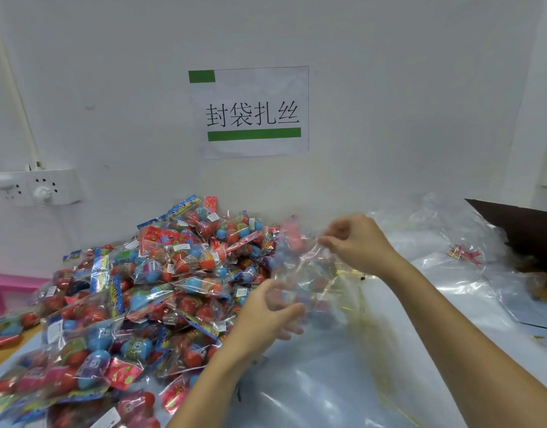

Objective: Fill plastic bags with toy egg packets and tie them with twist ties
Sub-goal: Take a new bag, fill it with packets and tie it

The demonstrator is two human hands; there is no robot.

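A big heap of toy egg packets (149, 282) covers the left half of the table, with red, blue and purple eggs in clear wrappers. Between my hands hangs a clear plastic bag (309, 273), blurred by motion, with coloured packets showing inside it. My right hand (355, 242) pinches the bag's upper edge above the table. My left hand (266, 313) curls around the bag's lower left side. Thin gold twist ties (355, 273) lie just right of the bag.
Sheets of clear plastic bags (451, 273) spread over the right of the table. A dark brown cardboard flap (519, 230) juts in at the right edge. A small red packet (465, 253) lies among the plastic. A white power strip (34, 186) hangs on the wall.
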